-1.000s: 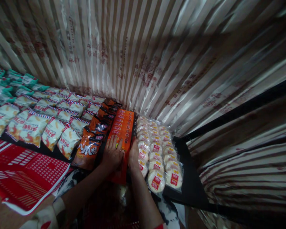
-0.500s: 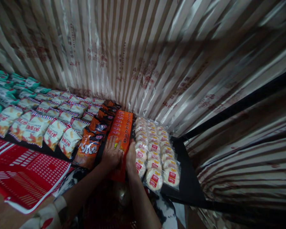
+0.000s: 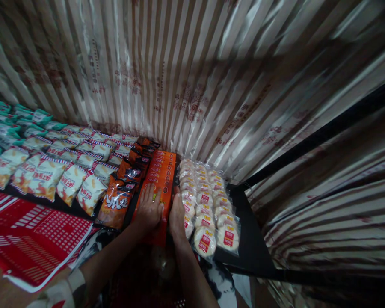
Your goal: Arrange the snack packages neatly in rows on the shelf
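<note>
Hands lie flat, left hand (image 3: 149,210) and right hand (image 3: 177,216), on orange packets (image 3: 160,177) already rowed to the shelf (image 3: 250,239) front edge.

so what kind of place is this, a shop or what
Probably a small shop or market stall: rows of packaged snacks fill a dark shelf, both hands press on orange packs, striped cloth behind.

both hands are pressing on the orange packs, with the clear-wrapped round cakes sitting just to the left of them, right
Not quite. In the head view both the left hand and right hand press on the orange packs, but the round cakes sit just to their right.
</note>
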Demonstrator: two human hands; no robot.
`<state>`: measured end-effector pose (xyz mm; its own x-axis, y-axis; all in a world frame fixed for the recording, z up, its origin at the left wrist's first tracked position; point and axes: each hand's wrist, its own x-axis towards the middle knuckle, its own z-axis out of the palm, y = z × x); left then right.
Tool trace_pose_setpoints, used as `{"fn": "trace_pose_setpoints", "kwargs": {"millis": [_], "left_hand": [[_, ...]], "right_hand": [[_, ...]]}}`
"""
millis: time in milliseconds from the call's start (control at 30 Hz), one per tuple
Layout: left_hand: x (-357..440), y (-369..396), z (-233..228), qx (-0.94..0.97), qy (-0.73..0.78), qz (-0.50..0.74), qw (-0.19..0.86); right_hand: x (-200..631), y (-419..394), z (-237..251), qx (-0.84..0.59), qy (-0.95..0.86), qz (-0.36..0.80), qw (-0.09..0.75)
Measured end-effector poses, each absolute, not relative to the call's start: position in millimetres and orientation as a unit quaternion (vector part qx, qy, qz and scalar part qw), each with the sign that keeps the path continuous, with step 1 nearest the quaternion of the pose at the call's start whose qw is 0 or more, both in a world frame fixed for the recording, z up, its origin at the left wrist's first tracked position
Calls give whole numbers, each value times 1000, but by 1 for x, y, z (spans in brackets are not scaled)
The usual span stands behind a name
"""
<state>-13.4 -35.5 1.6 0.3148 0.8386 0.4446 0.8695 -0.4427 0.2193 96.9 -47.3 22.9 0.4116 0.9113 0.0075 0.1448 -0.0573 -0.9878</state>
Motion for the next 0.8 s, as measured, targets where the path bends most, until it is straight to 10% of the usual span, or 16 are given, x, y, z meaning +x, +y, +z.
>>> {"fn": "trace_pose_setpoints", "kwargs": {"millis": [800], "left_hand": [[60,-110,-4,-879,-391,-274,6]], "right_hand": [[197,-51,34,-689,-549,115,459]]}}
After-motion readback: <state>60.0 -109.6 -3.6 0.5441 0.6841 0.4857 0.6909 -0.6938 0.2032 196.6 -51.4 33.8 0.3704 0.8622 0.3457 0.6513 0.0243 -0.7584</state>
